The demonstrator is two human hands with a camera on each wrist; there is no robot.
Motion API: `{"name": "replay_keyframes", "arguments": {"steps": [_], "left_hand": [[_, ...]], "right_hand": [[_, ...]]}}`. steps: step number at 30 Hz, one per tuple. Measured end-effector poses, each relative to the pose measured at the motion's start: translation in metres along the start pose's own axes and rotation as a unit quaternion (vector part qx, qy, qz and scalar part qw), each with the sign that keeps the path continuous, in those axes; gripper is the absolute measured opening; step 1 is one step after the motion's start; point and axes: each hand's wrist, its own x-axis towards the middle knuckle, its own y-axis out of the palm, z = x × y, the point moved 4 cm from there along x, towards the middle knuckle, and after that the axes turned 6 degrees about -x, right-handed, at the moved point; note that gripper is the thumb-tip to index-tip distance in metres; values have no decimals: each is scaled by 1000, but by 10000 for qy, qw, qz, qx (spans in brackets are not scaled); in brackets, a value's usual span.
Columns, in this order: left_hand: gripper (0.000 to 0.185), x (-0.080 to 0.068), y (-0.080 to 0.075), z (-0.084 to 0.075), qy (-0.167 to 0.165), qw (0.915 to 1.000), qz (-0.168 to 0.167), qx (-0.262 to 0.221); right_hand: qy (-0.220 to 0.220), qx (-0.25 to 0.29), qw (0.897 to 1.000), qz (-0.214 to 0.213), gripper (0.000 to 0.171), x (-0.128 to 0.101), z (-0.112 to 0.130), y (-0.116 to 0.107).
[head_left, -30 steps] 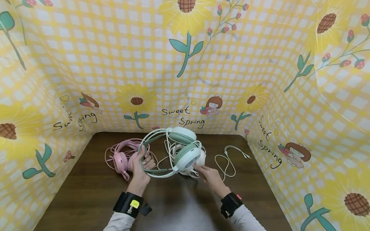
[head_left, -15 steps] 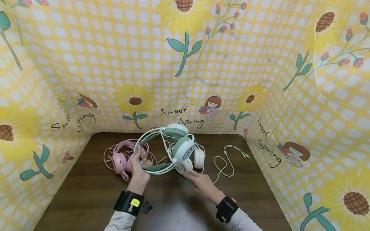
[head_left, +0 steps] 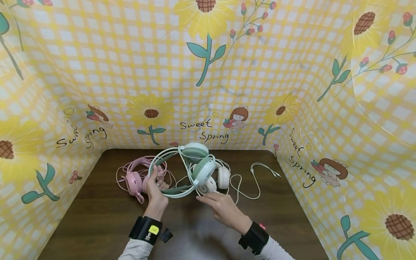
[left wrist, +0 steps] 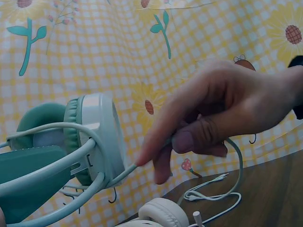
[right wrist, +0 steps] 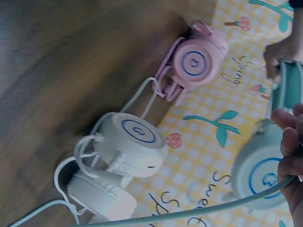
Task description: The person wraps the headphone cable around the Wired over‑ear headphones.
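Green over-ear headphones (head_left: 203,171) are held up in the air by my left hand (head_left: 156,191), which grips the headband. In the left wrist view, a pale green cable (left wrist: 124,174) runs from the ear cup (left wrist: 97,137) to my right hand (left wrist: 213,109), pinched between thumb and fingers. The cable's far part trails to the right across the table. White headphones (head_left: 223,177) lie on the table behind the green pair, partly hidden by it. To the left, partly behind my left hand, lie pink headphones (head_left: 134,182) with their cable looped around them.
The dark wooden table (head_left: 97,224) meets a yellow checked cloth (head_left: 208,79) at the back and sides. The loose cable end with plugs (head_left: 277,175) lies on the right of the table. A white cable (right wrist: 142,97) shows between the white and pink headphones.
My right hand has moved left and slightly down, drawing the cable's near part leftward over the table. The green headphones have shifted a little left in my left hand's grip.
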Motion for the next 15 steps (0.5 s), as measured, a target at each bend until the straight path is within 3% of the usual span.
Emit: {"name": "replay_keyframes", "arguments": {"steps": [7,11,15], "left_hand": [[44,-5,-7,-4,945,9927,-577,484],[44,-7,-9,-10,1422,9854,-548,756],[48,-6,-15,-15,1694,9797,-550,916]], "right_hand": [[269,-1,9993,256,35,-2,-1,-9],[513,-111,9979,387,29,-7,-7,-11],[609,-198,9973,345,29,-14,-14,-17]]}}
